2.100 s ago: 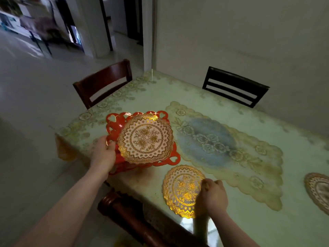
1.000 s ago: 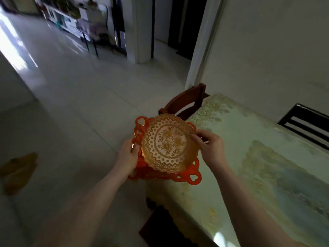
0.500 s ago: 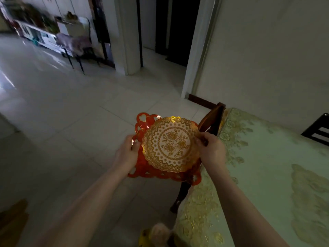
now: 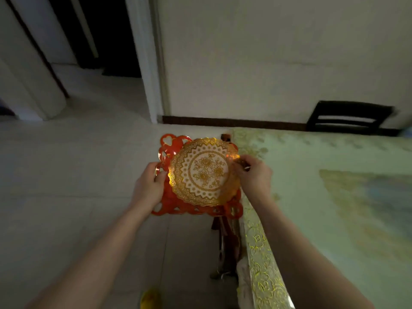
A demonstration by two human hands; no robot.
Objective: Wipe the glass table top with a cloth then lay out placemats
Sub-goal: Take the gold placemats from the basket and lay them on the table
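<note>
Mat stack (image 4: 201, 175) is held off the counter (image 4: 312, 197) edge — left fingers (image 4: 159, 177) gripped on the red mat (image 4: 169, 198), right fingers (image 4: 242, 162) pinched on the gold rim. Top mat should be peeled alone, then laid flat.

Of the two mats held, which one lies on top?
The round gold placemat; it covers the red placemat, whose heart-pattern edges show around it.
</note>
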